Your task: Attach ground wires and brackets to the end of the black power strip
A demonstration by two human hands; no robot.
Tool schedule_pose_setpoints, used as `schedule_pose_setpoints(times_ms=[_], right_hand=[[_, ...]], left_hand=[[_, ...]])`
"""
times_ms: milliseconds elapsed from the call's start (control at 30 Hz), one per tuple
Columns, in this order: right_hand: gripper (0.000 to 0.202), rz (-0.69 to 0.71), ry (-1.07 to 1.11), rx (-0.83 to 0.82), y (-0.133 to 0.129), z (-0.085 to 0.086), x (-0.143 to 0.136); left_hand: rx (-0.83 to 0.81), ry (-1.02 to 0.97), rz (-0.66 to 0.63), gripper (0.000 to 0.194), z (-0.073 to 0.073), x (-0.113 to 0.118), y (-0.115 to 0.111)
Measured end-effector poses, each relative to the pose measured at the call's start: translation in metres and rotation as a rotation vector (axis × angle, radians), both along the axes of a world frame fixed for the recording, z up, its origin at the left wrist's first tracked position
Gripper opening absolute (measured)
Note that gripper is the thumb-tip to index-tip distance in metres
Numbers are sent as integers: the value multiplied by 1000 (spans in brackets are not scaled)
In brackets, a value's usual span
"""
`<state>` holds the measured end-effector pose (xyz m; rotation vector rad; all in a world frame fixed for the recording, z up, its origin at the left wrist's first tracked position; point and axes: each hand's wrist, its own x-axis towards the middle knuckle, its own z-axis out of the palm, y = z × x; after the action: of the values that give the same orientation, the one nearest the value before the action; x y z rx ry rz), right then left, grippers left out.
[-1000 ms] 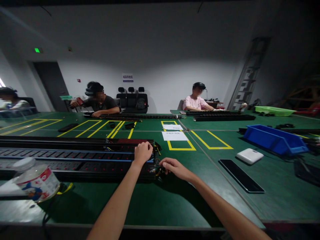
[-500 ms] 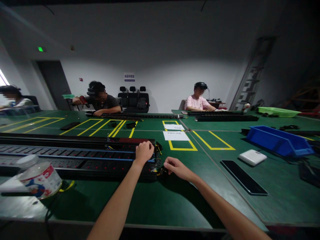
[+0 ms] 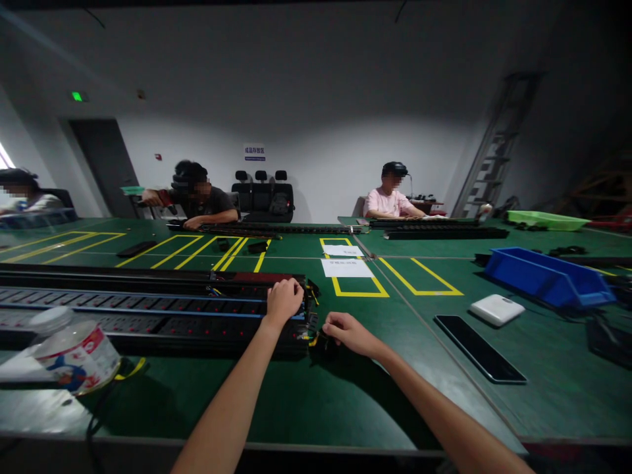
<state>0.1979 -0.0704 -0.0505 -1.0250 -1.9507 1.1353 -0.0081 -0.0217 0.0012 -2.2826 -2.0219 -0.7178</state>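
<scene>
Long black power strips (image 3: pixel 207 327) with rows of sockets and small red marks lie side by side on the left of the table. My left hand (image 3: pixel 285 301) rests on their right end, its fingers curled down over the edge of one strip. Short coloured wires (image 3: pixel 311 338) come out of the nearest strip's end. Just right of that end, my right hand (image 3: pixel 346 331) is closed in a pinch at the dark wires. A small black part (image 3: pixel 326 345) hangs or lies under its fingertips; its shape is lost in shadow.
On the green table (image 3: pixel 395 395) are a plastic jar (image 3: pixel 79 359) at left, a phone (image 3: pixel 478 349), a white box (image 3: pixel 496 309) and a blue bin (image 3: pixel 548 280) at right. Paper labels (image 3: pixel 347 268) lie ahead. Several co-workers sit across the table, one holding a power drill (image 3: pixel 165 199).
My right hand has shifted very slightly, and the black part beneath its fingertips shows lower than before. My left hand stays on the strip. The view has moved a little.
</scene>
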Motion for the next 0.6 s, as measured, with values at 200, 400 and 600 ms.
schedule_pose_setpoints(times_ms=[200,400,600], right_hand=[[33,-49,-71,65,-1,0,-2],[52,-70,-189,273,-2,3,1],[55,-186,-259,356,11,1,25]], left_hand=[[19,2,-8,26,-2,-1,2],[-2,1,8,26,-1,0,2],[33,-66,3,22,-1,-1,2]])
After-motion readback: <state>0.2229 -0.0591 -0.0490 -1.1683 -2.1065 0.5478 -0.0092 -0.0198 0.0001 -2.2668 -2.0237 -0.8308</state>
